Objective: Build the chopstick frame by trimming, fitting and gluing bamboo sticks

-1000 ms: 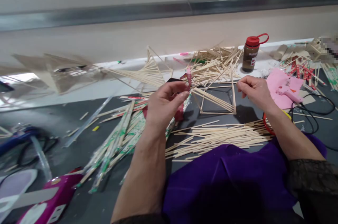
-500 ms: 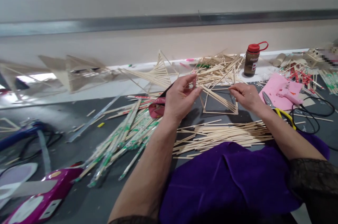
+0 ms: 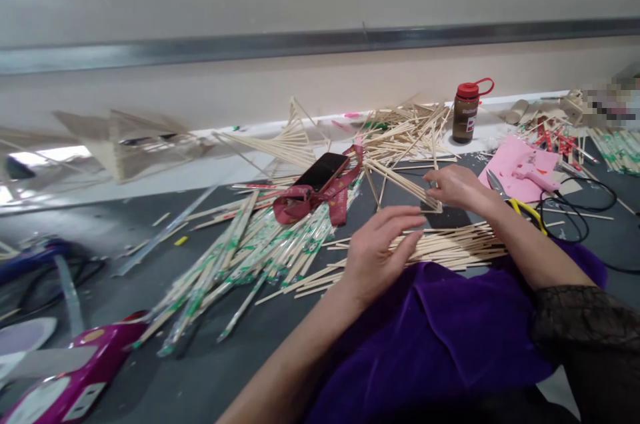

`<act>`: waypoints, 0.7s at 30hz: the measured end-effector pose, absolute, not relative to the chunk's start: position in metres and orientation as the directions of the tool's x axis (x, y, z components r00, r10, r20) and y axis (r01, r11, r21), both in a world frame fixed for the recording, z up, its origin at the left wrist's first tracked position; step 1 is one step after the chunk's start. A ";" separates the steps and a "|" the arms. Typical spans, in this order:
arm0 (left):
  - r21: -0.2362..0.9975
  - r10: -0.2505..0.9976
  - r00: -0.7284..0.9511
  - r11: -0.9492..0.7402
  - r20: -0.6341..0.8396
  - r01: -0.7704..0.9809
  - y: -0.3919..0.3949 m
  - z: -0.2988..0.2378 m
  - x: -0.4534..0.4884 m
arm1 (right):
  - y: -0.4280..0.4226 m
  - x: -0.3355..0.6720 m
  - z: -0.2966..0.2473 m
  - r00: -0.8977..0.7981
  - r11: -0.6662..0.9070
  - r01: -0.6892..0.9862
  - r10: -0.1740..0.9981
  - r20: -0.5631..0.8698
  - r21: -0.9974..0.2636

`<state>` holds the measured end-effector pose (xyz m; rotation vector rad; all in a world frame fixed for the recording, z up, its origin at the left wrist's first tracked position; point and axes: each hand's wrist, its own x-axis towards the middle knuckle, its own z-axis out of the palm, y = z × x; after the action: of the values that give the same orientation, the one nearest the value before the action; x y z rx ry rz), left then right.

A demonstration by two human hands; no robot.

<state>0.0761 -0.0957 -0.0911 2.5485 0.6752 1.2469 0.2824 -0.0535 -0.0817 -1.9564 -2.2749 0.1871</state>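
Note:
A small frame of thin wooden sticks (image 3: 400, 179), with slanting sticks side by side on it, stands on the grey table. My right hand (image 3: 456, 188) is at its right corner, fingers pinched around an upright there; the fingertips partly cover the joint. Lower and nearer to me, my left hand (image 3: 383, 247) holds nothing, its fingers stretched out and apart from the thumb. It hovers over the left part of a pile of loose wooden sticks (image 3: 457, 245), just in front of the frame.
Wrapped chopsticks (image 3: 250, 244) and a phone (image 3: 323, 171) with a red strap (image 3: 339, 201) lie left. Behind are a twisted stick model (image 3: 285, 141), more sticks and a bottle (image 3: 465, 114). Scissors (image 3: 525, 211) and a pink glue gun (image 3: 535, 177) are right. Purple cloth (image 3: 440, 331) lies near me.
My left hand has let go of the frame's upper left and come down toward me, uncovering the phone and strap. My right hand has slid slightly down the frame's right side.

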 end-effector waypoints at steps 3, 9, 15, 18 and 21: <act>0.370 0.459 0.554 -0.888 0.694 0.272 -0.100 -0.113 0.083 | -0.050 0.280 -0.087 -0.133 0.132 0.975 0.991 0.007 -0.179; 0.318 0.393 0.584 -0.919 0.711 0.231 -0.100 -0.141 0.083 | -0.043 0.278 -0.096 -0.102 0.102 0.972 0.995 0.013 -0.211; 0.308 0.388 0.604 -0.921 0.696 0.237 -0.101 -0.154 0.080 | -0.046 0.284 -0.084 -0.128 0.141 0.924 0.990 0.062 -0.357; 0.357 0.426 0.553 -0.904 0.716 0.235 -0.102 -0.153 0.078 | -0.059 0.286 -0.065 -0.159 0.211 0.709 0.977 0.139 -0.673; 0.469 0.520 0.416 -0.854 0.746 0.227 -0.104 -0.141 0.075 | -0.081 0.280 -0.043 -0.253 0.318 0.440 0.941 0.224 -0.840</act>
<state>0.0753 -0.1038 -0.1408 2.3797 0.6478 1.4119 0.2799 -0.0807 -0.0428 -1.2280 -1.8368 0.8479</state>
